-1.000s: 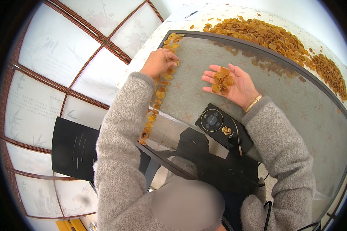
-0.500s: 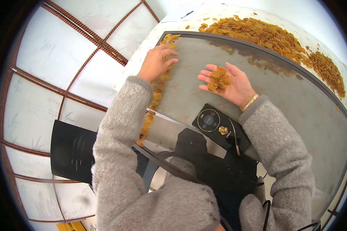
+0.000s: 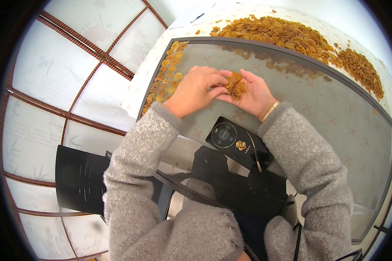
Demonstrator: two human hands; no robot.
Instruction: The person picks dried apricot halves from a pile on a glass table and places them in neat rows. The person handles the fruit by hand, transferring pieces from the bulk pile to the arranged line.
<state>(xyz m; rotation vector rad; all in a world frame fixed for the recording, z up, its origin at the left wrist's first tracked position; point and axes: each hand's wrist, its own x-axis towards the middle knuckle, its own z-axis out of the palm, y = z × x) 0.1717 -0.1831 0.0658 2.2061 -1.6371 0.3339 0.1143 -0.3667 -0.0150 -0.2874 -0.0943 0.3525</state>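
Dried golden flakes [image 3: 236, 85] sit in a small heap just above the middle of the frame, cupped in the upturned right hand [image 3: 250, 93]. The heap has no clear long axis. The left hand [image 3: 195, 89] lies palm down beside it, fingertips pinching into the pile and touching the right palm. Both hands rest over the glass tabletop [image 3: 335, 117]. More flakes run in a line [image 3: 170, 74] along its upper-left edge, and a big pile [image 3: 287, 37] curves along the top. A black phone [image 3: 237, 143] lies below the wrists, carrying one flake.
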